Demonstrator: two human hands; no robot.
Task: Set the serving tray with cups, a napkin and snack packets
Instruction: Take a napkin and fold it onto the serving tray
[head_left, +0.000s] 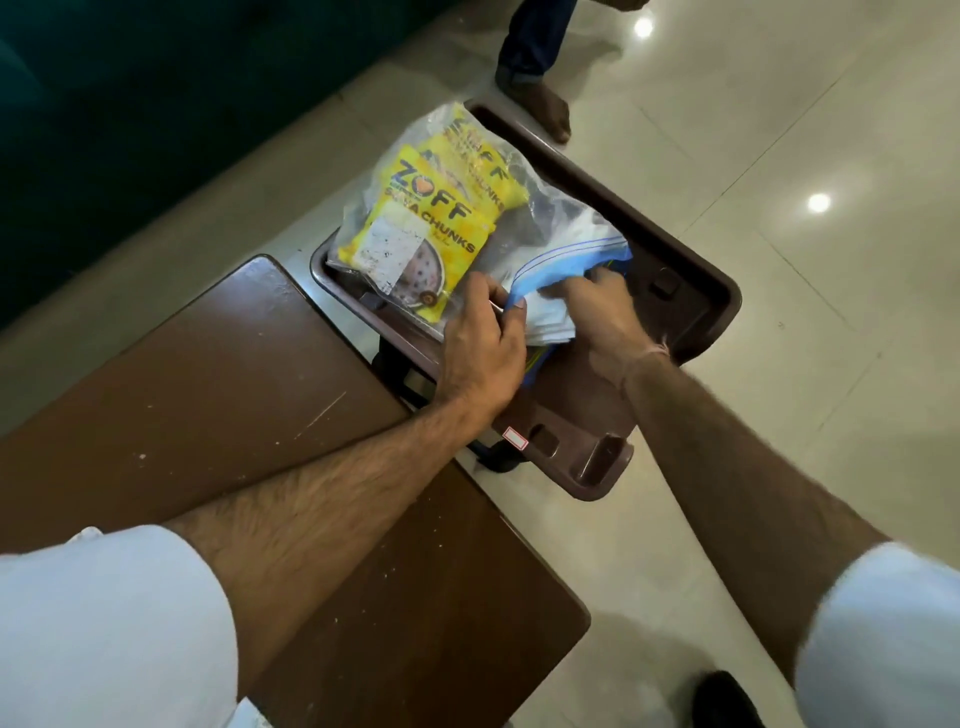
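A dark brown plastic tray (696, 291) sits low beside a brown table. On it lies a clear zip bag (524, 208) with a blue seal strip, holding yellow soya-chunk snack packets (421, 234) and white folded napkins (545, 322) near its mouth. My left hand (483, 353) pinches the near edge of the bag's blue opening. My right hand (602, 312) grips the other side of the opening, fingers partly inside among the white napkins. No cups are visible.
A scuffed brown table (249, 395) lies under my left forearm, its edge touching the tray. Another person's bare foot (545, 109) stands on the glossy tiled floor just beyond the tray. A dark green wall or sofa (130, 130) fills the upper left.
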